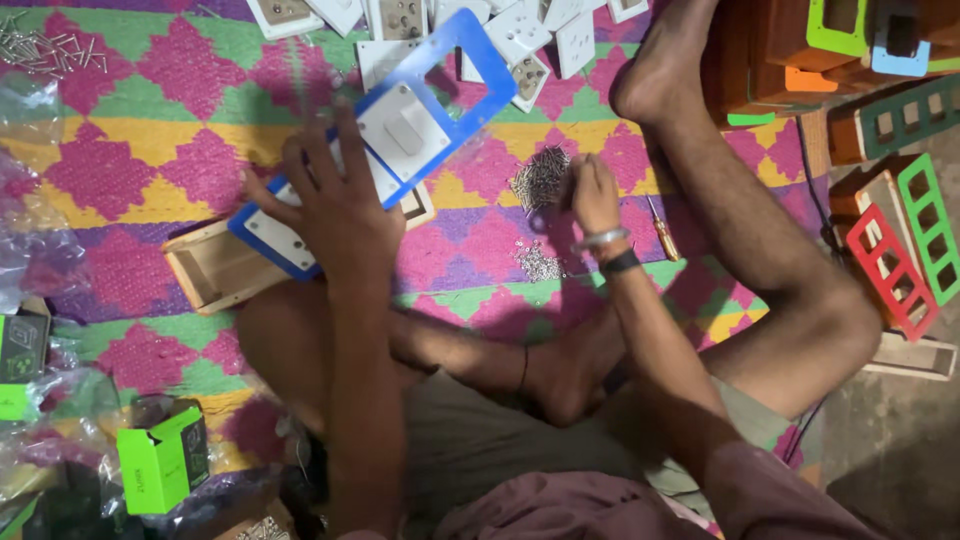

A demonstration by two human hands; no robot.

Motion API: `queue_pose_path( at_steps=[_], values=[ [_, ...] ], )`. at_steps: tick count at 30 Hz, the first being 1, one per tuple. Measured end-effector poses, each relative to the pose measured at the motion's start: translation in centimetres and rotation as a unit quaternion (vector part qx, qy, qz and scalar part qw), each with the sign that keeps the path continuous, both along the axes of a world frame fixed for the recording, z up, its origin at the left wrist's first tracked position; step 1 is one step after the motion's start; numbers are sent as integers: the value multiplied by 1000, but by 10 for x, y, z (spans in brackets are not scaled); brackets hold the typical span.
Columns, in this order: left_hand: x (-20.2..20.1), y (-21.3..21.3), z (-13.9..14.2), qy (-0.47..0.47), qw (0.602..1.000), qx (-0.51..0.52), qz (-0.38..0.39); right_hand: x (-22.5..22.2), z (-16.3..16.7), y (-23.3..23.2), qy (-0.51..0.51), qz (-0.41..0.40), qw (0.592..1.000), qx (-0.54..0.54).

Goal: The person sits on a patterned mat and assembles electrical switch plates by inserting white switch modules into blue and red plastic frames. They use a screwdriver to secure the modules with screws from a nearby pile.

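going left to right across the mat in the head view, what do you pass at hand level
wooden box → left hand on the blue faceplate → pile of screws → right hand → screwdriver → red frame

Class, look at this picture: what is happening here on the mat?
A person sits cross-legged on a patterned mat. The left hand presses a blue switch plate, with a white switch fitted, down onto an open wooden box. The right hand reaches into a pile of screws. A screwdriver lies beside that hand, and more white switches lie ahead.
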State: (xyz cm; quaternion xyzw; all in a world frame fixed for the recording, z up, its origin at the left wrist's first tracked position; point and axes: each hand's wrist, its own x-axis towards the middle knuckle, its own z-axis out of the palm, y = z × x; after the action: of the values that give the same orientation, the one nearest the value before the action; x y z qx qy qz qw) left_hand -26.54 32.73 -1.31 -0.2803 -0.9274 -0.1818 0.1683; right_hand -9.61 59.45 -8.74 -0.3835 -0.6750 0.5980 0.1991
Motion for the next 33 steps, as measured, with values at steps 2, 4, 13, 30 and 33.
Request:
queue_pose_path(
  at_steps=[2,4,13,30,33],
  values=[
    [-5,-1,-9,-17,1000,24,-7,-21,0,20,-21,-33,999,7],
    [-7,1,-18,-18,999,34,-5,-48,5,43,-22,-49,994,98],
    [0,11,-32,-72,997,17,-10,-121,38,94,-139,75,927,341],
    [30,30,-29,-35,991,-62,-112,29,76,20,131,40,986,92],
    [35,33,-28,-51,987,-64,-139,25,89,17,52,133,970,198]
  ],
)
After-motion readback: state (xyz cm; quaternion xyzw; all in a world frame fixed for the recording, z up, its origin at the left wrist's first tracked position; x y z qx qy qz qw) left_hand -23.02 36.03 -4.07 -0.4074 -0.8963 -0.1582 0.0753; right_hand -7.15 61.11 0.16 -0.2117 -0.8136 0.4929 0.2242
